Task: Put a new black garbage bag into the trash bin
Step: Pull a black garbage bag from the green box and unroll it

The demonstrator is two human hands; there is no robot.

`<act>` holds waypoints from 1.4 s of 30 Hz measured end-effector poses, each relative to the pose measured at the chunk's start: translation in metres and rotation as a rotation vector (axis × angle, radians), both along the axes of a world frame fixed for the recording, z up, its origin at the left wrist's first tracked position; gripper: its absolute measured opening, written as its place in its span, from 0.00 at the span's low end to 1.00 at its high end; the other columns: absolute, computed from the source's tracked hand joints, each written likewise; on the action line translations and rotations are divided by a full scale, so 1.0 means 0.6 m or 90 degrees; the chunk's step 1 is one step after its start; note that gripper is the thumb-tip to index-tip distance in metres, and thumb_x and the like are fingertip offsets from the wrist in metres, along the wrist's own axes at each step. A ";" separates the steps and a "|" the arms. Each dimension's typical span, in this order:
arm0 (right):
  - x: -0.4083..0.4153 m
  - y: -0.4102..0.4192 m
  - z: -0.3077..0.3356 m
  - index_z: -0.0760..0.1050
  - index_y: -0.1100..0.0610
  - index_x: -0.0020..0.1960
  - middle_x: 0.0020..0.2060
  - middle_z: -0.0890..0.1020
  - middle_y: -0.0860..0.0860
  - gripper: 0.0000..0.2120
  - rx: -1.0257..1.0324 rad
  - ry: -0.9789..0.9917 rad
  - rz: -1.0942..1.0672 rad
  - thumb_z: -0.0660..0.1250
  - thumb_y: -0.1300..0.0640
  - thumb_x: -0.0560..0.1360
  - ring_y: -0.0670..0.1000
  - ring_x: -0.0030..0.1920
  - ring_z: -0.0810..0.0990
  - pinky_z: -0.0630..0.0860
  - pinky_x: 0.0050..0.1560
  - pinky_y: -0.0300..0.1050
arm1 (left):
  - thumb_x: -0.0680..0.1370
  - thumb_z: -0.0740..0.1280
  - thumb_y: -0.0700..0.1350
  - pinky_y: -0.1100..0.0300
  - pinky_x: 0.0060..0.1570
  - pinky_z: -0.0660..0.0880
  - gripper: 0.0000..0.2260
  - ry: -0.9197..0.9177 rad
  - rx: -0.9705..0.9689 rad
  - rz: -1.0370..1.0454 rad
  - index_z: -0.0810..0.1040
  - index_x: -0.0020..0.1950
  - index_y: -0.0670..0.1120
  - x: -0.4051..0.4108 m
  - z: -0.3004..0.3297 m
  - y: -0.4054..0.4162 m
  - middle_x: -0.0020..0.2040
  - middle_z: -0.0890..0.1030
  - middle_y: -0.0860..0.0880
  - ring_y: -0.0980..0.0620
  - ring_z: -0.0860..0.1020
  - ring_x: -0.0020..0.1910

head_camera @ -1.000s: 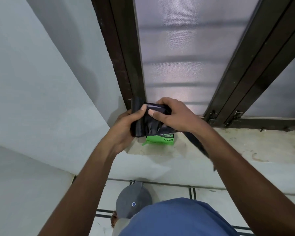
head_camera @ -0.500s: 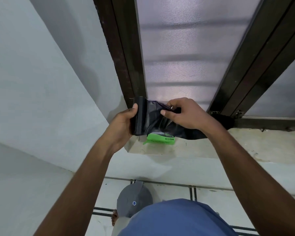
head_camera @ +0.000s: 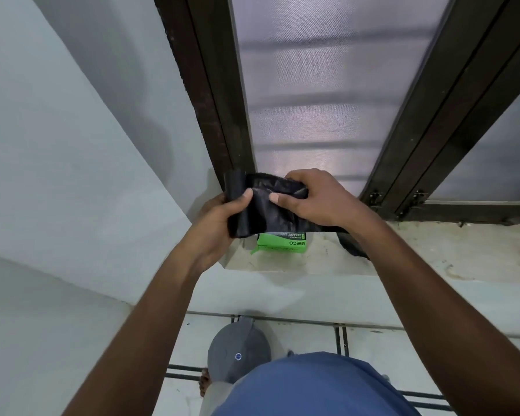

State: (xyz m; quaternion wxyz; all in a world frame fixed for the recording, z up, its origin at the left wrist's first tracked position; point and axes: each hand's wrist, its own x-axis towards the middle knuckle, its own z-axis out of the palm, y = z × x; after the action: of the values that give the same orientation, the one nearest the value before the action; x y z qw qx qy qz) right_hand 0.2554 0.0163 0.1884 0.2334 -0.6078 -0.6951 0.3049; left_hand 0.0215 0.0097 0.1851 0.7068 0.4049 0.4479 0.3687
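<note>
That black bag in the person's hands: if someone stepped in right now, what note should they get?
Left hand: grips the rolled end of the black garbage bag, thumb on top.
Right hand: pinches the unrolled part of the same bag; a loose tail hangs past the wrist onto the window ledge.
Green bag box: lies on the ledge, right under the hands.
Trash bin: grey lid on the floor below, partly hidden by the body.
Done: bag out of the box, partly unrolled.
Left: finish unrolling, open the bag, fit it into the bin.
</note>
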 end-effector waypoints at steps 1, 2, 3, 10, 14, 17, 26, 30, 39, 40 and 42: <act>0.005 0.002 0.000 0.82 0.49 0.46 0.40 0.86 0.49 0.15 -0.001 0.006 -0.004 0.75 0.38 0.80 0.51 0.43 0.85 0.83 0.46 0.53 | 0.86 0.68 0.47 0.45 0.72 0.77 0.19 0.002 0.008 0.003 0.78 0.76 0.41 -0.004 -0.002 0.000 0.71 0.84 0.41 0.41 0.81 0.72; 0.009 0.005 -0.001 0.82 0.47 0.46 0.40 0.86 0.48 0.12 -0.002 0.003 -0.008 0.75 0.40 0.81 0.52 0.43 0.85 0.82 0.46 0.52 | 0.86 0.68 0.45 0.45 0.71 0.77 0.19 0.002 0.010 0.003 0.78 0.76 0.41 -0.006 -0.004 0.001 0.71 0.83 0.41 0.41 0.82 0.71; 0.013 0.006 -0.001 0.81 0.46 0.44 0.39 0.85 0.47 0.11 -0.001 -0.009 -0.004 0.75 0.42 0.81 0.51 0.42 0.85 0.80 0.44 0.50 | 0.86 0.69 0.45 0.45 0.71 0.78 0.19 0.006 0.009 0.004 0.79 0.75 0.41 -0.009 -0.004 0.001 0.71 0.84 0.41 0.42 0.82 0.70; 0.012 -0.002 0.020 0.75 0.49 0.79 0.67 0.84 0.49 0.28 -0.002 -0.040 -0.004 0.75 0.49 0.81 0.53 0.66 0.83 0.79 0.69 0.48 | 0.85 0.69 0.47 0.41 0.70 0.79 0.17 0.042 -0.005 0.039 0.81 0.73 0.42 -0.005 -0.009 0.003 0.69 0.85 0.40 0.38 0.83 0.68; -0.007 -0.003 0.024 0.82 0.48 0.68 0.58 0.87 0.45 0.26 -0.036 0.015 0.017 0.78 0.34 0.77 0.46 0.55 0.85 0.81 0.57 0.45 | 0.85 0.68 0.49 0.36 0.76 0.73 0.20 0.028 -0.008 0.019 0.79 0.75 0.42 -0.003 -0.009 0.005 0.73 0.81 0.38 0.36 0.79 0.73; -0.006 0.007 0.009 0.81 0.50 0.47 0.38 0.84 0.46 0.21 -0.028 0.013 0.024 0.77 0.32 0.77 0.46 0.38 0.81 0.76 0.41 0.46 | 0.88 0.64 0.53 0.32 0.78 0.69 0.21 0.044 -0.002 -0.010 0.79 0.76 0.43 -0.005 -0.005 0.004 0.73 0.82 0.40 0.36 0.78 0.74; 0.003 0.013 -0.016 0.80 0.51 0.43 0.28 0.77 0.42 0.15 -0.085 0.106 0.065 0.72 0.45 0.86 0.44 0.28 0.73 0.71 0.34 0.41 | 0.87 0.67 0.43 0.42 0.75 0.75 0.16 0.057 0.027 -0.005 0.80 0.73 0.39 0.001 -0.005 0.002 0.70 0.84 0.39 0.41 0.82 0.70; -0.001 0.009 -0.021 0.80 0.55 0.44 0.32 0.77 0.50 0.17 -0.099 0.133 0.057 0.70 0.46 0.87 0.49 0.31 0.73 0.71 0.35 0.45 | 0.86 0.69 0.45 0.44 0.71 0.79 0.14 0.073 0.040 0.015 0.83 0.70 0.42 0.003 -0.009 0.005 0.68 0.85 0.40 0.41 0.84 0.68; -0.036 -0.004 -0.051 0.76 0.56 0.37 0.26 0.71 0.42 0.21 -0.020 0.192 -0.028 0.70 0.51 0.87 0.44 0.28 0.67 0.64 0.35 0.45 | 0.85 0.70 0.42 0.40 0.73 0.77 0.13 0.059 0.053 0.042 0.84 0.68 0.38 0.017 -0.025 0.010 0.64 0.86 0.37 0.38 0.85 0.66; -0.042 -0.006 -0.057 0.75 0.54 0.36 0.26 0.71 0.42 0.21 -0.005 0.202 -0.047 0.70 0.51 0.87 0.44 0.28 0.67 0.64 0.35 0.46 | 0.85 0.70 0.41 0.40 0.73 0.77 0.13 0.061 0.057 0.055 0.84 0.67 0.38 0.020 -0.025 0.011 0.64 0.86 0.37 0.38 0.85 0.66; -0.053 -0.010 -0.070 0.75 0.56 0.36 0.27 0.71 0.42 0.22 0.028 0.229 -0.081 0.70 0.48 0.86 0.46 0.30 0.68 0.65 0.37 0.47 | 0.82 0.72 0.41 0.41 0.73 0.77 0.14 0.056 0.059 0.083 0.84 0.67 0.37 0.025 -0.024 0.013 0.64 0.86 0.36 0.36 0.85 0.66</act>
State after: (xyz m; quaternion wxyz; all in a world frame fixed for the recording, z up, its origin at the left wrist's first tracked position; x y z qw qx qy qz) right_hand 0.2234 0.0105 0.1466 0.3862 -0.5810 -0.6087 0.3779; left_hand 0.0365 0.0178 0.1709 0.6416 0.4229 0.4862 0.4160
